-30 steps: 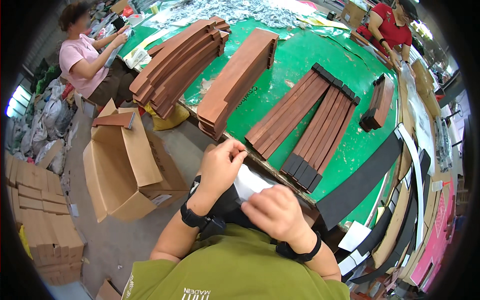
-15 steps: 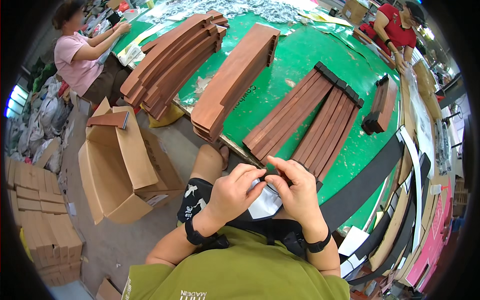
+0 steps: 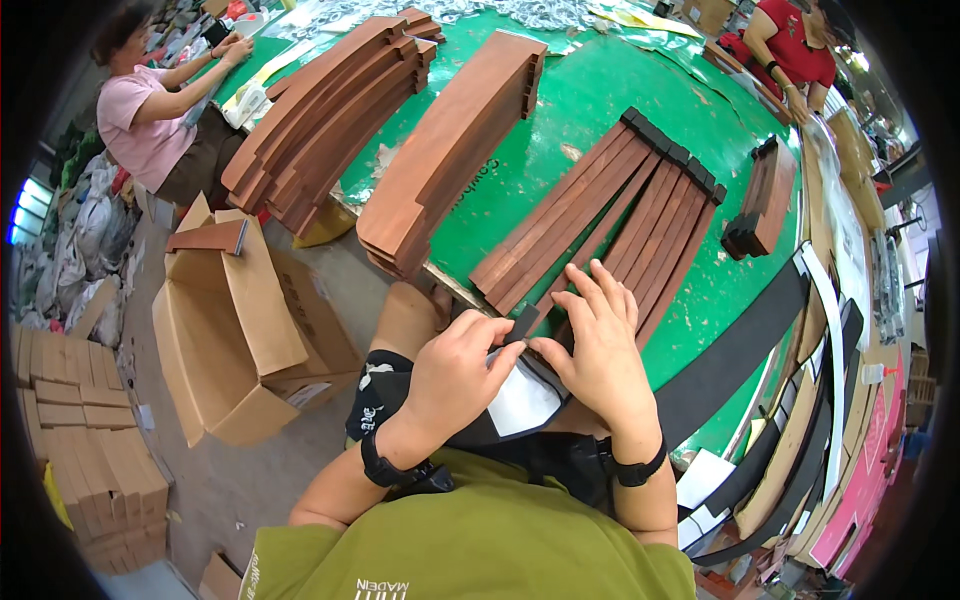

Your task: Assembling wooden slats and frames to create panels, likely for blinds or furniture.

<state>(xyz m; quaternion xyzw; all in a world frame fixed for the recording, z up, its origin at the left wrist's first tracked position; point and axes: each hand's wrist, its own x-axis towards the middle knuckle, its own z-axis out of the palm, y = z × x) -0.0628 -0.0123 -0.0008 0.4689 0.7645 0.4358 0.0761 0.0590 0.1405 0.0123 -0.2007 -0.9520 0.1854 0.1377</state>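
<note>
My left hand (image 3: 455, 362) pinches a small black strip (image 3: 523, 323) between thumb and fingertips, at the near end of the wooden slats. My right hand (image 3: 597, 335) is open, its fingers spread over the near ends of the right-hand slats; the thumb comes close to the strip. Reddish-brown wooden slats (image 3: 570, 218) lie side by side in a fan, with black caps (image 3: 672, 150) on their far ends. Below my hands, a white sheet (image 3: 524, 398) with a dark edge rests on my lap. Whether the strip touches a slat I cannot tell.
Stacked brown boards (image 3: 455, 150) stand on the green table (image 3: 600, 85), with more boards (image 3: 330, 120) to their left. A small capped bundle (image 3: 762, 200) lies right. An open carton (image 3: 215, 340) sits on the floor at left. Two people work at the far corners.
My right hand has let go of the pinch, opened and reached forward onto the slats. My left hand still holds the black strip. The gap between the slat groups looks narrower.
</note>
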